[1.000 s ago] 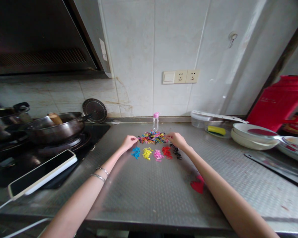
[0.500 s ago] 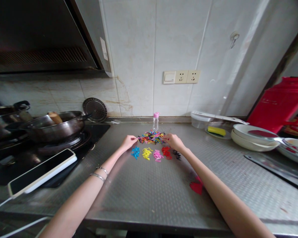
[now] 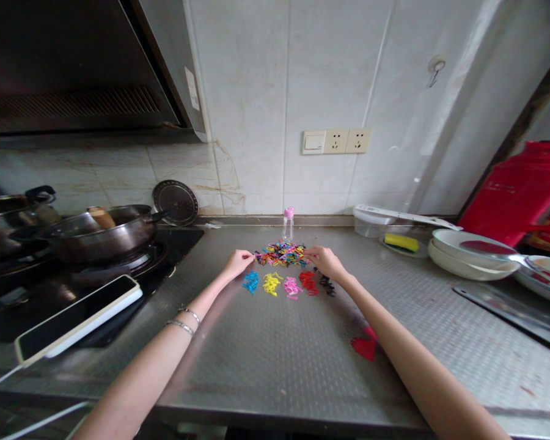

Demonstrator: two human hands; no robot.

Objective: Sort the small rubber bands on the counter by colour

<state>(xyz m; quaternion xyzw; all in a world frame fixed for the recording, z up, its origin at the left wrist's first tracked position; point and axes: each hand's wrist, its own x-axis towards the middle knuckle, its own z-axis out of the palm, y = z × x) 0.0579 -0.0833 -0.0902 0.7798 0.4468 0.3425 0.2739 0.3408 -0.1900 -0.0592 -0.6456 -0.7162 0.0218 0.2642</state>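
Note:
A loose pile of small mixed-colour rubber bands lies on the steel counter in the head view. At its left edge, my left hand has thumb and fingers pinched together; whatever is in them is too small to make out. My right hand is closed in a pinch at the right edge, its fingertip contents also unclear. Nearer to me runs a row of sorted heaps: blue bands, yellow bands, pink bands, red bands and black bands, the last partly beneath my right hand.
Behind the pile stands a clear bottle with a pink cap. A phone and a pan on the stove are at left. White bowls, a yellow sponge and a red thermos stand at right. A red item lies beside my right forearm.
My right hand has shifted very slightly to the right at the pile's edge. My left hand stays in place, and the heaps look the same.

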